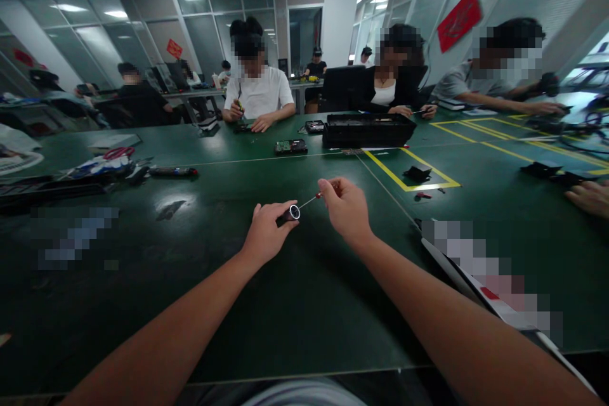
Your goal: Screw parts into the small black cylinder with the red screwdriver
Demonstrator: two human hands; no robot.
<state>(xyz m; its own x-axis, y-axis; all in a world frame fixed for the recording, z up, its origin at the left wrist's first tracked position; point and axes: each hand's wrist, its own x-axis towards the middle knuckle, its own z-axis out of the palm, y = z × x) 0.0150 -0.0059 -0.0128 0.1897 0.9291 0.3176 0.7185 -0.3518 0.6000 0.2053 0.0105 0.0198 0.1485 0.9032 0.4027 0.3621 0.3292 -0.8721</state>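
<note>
Between the thumb and fingers of my left hand is a small dark cylinder with a bright ring at its end, which faces right and toward me. My right hand pinches the red handle of a thin screwdriver. Its metal shaft slants down to the left, and the tip is at the ringed end of the cylinder. Whether the tip sits inside or only touches the rim I cannot tell. Both hands are above the green table.
A long black tray and a hard drive stand ahead. To the left lie a dark pen-like tool and a pile of gloves. Black parts lie inside yellow tape at right. Several people work across the table.
</note>
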